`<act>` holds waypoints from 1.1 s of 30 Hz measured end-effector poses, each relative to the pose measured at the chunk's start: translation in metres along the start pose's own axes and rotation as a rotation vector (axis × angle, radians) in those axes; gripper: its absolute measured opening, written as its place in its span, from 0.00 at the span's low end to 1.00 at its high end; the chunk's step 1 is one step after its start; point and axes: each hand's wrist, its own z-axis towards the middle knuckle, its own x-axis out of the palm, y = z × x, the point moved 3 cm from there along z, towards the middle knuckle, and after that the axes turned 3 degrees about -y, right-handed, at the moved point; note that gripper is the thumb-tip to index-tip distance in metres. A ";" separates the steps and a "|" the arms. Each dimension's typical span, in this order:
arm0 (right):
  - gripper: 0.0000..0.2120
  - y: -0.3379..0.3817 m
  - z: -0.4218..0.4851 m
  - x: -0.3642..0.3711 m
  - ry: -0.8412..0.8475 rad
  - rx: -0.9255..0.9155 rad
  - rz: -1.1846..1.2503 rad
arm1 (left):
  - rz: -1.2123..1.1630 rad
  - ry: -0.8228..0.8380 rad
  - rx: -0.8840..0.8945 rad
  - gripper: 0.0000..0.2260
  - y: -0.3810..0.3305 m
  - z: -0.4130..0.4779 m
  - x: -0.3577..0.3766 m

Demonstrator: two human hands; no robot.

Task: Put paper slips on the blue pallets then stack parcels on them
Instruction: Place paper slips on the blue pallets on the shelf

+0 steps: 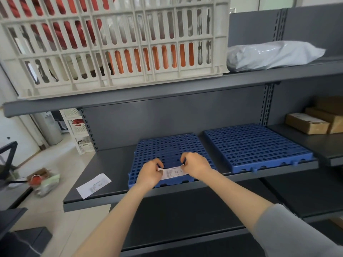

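**Item 1: small white printed paper slip** (172, 172). It is being held stretched out over the front rows of the near blue perforated plastic pallet (167, 145), printed face up. Whether it is touching the grid yet cannot be told.

**Item 2: hands.** The left hand (150, 173) is pinching the slip's left end with its fingers curled. The right hand (194, 165) is pinching the right end the same way.

**Handling note (a judgement, not an observation).**
- The first slip is probably being laid down.
- Both ends should be lowering together, so the slip is landing flat and square to the pallet's front edge with nothing overhanging.
- Thin paper over open holes is likely to be sagging or sliding, so a light press before letting go is advisable.

**Item 3: second blue perforated plastic pallet** (256, 145). It is sitting just beside the first, on the right, and no slip is showing on it.

**Item 4: second white paper slip** (93, 185). It is lying flat on the dark grey metal shelf (111, 164), left of the near pallet and apart from it.

**Item 5: parcels waiting.**
- A grey plastic mailer bag (272, 54) is lying on the upper shelf.
- Brown cardboard boxes (306, 123) are sitting on the neighbouring shelf at the right.
- No parcel is on a pallet yet.

**Item 6: white slatted plastic crate** (115, 43). It is standing on the upper shelf, above the work.
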 end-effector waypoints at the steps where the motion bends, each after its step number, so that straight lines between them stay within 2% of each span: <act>1: 0.09 0.000 0.000 -0.001 -0.001 -0.007 -0.009 | -0.007 -0.002 0.000 0.09 0.001 0.000 0.000; 7: 0.12 0.009 0.004 -0.014 -0.050 -0.046 -0.010 | 0.013 -0.074 0.046 0.06 0.003 0.007 -0.015; 13: 0.20 0.048 0.005 -0.031 -0.112 -0.179 -0.004 | 0.149 -0.152 0.160 0.15 0.006 -0.006 -0.050; 22: 0.20 0.141 0.007 -0.008 -0.088 -0.409 0.014 | 0.315 -0.312 -0.001 0.16 0.068 -0.044 -0.132; 28: 0.20 0.204 0.010 0.038 -0.054 -0.573 -0.048 | 0.440 -0.265 -0.162 0.17 0.123 -0.075 -0.167; 33: 0.18 0.234 0.024 0.075 0.022 -0.607 -0.079 | 0.464 -0.233 -0.254 0.18 0.165 -0.079 -0.177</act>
